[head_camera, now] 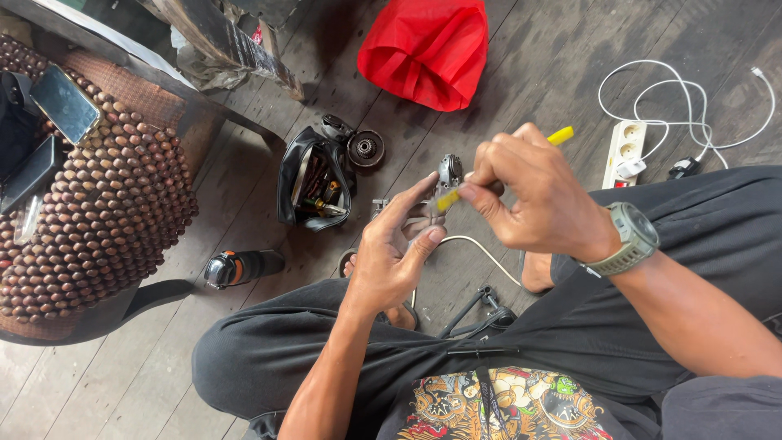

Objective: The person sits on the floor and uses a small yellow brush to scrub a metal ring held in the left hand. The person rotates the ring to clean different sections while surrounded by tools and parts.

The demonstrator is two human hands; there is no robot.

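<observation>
My left hand [391,253] holds a small grey metal part [449,173] between its thumb and fingers, above my knees. A thin pale cable [481,248] hangs down from it. My right hand [533,191], with a grey-green watch on its wrist, grips a yellow-handled tool [560,135]. The tool's yellow tip touches the metal part. I am sitting in dark trousers over a wooden floor.
An open black tool pouch [314,181] and a round metal gear part [365,148] lie ahead on the floor. A red bag [428,49] is farther off. A white power strip [624,151] with white cables lies right. A beaded seat [98,195] with phones stands left, a dark bottle [240,267] beside it.
</observation>
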